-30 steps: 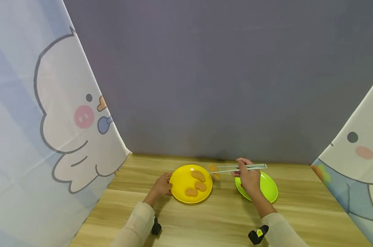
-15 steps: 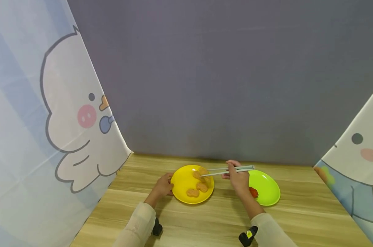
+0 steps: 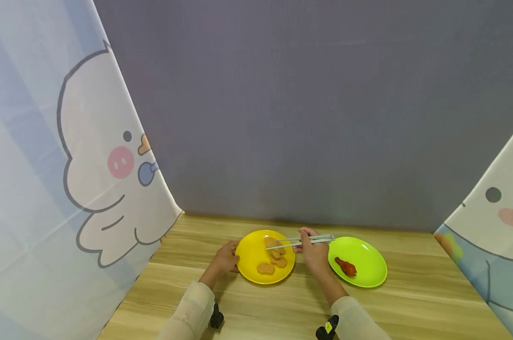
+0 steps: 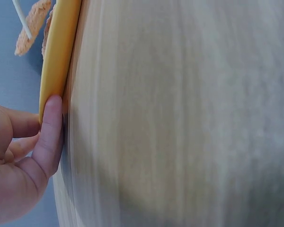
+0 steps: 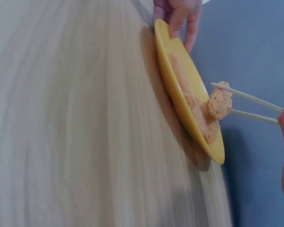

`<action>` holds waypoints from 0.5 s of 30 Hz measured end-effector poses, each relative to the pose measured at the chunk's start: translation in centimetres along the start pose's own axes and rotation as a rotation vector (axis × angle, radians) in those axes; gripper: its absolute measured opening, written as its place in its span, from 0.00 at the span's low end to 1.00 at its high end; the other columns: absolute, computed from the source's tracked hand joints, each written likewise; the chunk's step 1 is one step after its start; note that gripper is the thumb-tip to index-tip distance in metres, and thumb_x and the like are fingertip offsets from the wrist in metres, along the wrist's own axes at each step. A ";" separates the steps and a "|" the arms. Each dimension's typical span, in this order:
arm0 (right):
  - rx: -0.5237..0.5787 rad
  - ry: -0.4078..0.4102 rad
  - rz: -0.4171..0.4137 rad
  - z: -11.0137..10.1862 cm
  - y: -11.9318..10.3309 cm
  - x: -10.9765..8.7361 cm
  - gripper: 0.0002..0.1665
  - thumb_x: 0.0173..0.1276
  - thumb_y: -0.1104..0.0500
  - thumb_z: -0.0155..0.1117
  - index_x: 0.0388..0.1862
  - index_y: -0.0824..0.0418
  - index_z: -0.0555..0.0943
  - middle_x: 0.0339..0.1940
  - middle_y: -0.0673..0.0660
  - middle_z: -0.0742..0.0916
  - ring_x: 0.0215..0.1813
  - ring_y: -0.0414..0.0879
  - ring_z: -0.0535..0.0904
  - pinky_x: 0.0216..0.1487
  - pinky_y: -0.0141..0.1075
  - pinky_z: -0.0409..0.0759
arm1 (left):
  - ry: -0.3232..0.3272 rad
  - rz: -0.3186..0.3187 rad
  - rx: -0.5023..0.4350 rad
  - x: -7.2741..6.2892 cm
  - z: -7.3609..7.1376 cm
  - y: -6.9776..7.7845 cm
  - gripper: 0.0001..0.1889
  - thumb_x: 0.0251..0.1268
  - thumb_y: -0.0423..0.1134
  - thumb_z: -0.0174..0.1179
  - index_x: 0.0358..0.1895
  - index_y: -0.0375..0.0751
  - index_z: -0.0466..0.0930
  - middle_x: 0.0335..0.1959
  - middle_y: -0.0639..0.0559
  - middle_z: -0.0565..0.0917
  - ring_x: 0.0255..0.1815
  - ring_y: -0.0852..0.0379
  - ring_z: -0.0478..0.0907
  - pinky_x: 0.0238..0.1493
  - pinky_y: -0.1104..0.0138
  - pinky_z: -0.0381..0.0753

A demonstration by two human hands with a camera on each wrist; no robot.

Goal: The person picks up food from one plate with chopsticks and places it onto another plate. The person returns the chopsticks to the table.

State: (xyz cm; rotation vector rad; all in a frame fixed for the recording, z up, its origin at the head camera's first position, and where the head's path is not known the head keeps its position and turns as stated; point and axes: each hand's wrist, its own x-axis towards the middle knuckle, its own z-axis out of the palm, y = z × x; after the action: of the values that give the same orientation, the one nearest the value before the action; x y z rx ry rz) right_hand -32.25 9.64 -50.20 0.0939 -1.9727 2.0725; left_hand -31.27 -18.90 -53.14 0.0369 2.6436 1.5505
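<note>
The rim of a yellow plate (image 3: 247, 264) is pinched by the left hand (image 3: 224, 258). Several chicken nuggets (image 3: 265, 268) are spread there; above them another nugget (image 5: 220, 101) is clasped between chopsticks (image 3: 324, 238), which are gripped by the right hand (image 3: 315, 254). Its pick-up is judged done, its release not yet; whether nuggets touch cannot be told. On the green plate (image 3: 370, 267), farther right, a drumstick (image 3: 347, 267) is left unhandled.

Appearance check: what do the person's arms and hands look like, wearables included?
Left hand and right hand: ungloved. Left sleeve and right sleeve: cream, stopping short of the hands. Left device and right device: small, black; yellow patch on the right one. No cables visible.
</note>
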 end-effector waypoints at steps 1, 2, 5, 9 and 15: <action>0.001 -0.007 0.001 0.2 0.1 -0.1 0.16 0.79 0.62 0.55 0.53 0.74 0.81 0.29 0.55 0.81 0.24 0.40 0.86 0.27 0.33 0.89 | 0.001 0.000 0.002 0.0 0.0 0.0 0.26 0.70 0.21 0.53 0.71 0.29 0.67 0.44 0.33 0.82 0.30 0.52 0.86 0.29 0.59 0.91; 0.004 -0.010 0.001 0.5 0.2 -0.2 0.17 0.78 0.62 0.55 0.54 0.75 0.81 0.29 0.55 0.81 0.23 0.39 0.86 0.27 0.33 0.89 | 0.001 0.001 0.004 -0.1 0.1 0.0 0.26 0.70 0.21 0.53 0.71 0.29 0.67 0.44 0.33 0.82 0.30 0.52 0.86 0.29 0.59 0.91; 0.005 -0.016 0.016 1.0 0.0 -0.5 0.17 0.78 0.63 0.55 0.54 0.76 0.81 0.27 0.54 0.83 0.23 0.39 0.86 0.27 0.32 0.89 | 0.001 -0.003 0.005 -0.1 0.1 0.0 0.27 0.69 0.21 0.54 0.71 0.29 0.67 0.44 0.33 0.82 0.30 0.52 0.86 0.29 0.59 0.91; 0.015 -0.007 0.017 1.7 0.4 -0.5 0.15 0.78 0.64 0.55 0.53 0.74 0.82 0.27 0.56 0.85 0.22 0.41 0.86 0.26 0.34 0.89 | 0.003 -0.013 0.011 -0.1 0.2 0.0 0.27 0.70 0.22 0.54 0.72 0.29 0.66 0.46 0.32 0.83 0.31 0.52 0.86 0.29 0.60 0.91; 0.002 -0.001 -0.029 2.6 1.6 -0.7 0.12 0.77 0.63 0.56 0.49 0.68 0.85 0.35 0.74 0.85 0.21 0.40 0.85 0.26 0.35 0.89 | 0.001 -0.026 0.004 0.0 0.2 0.1 0.27 0.71 0.23 0.53 0.72 0.31 0.66 0.46 0.33 0.83 0.31 0.53 0.86 0.30 0.60 0.91</action>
State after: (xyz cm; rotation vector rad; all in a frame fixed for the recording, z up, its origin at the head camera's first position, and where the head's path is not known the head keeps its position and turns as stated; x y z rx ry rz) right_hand -32.34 6.94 -51.71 0.1239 -1.9585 2.0564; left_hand -31.29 -18.68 -53.16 0.0011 2.6371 1.5381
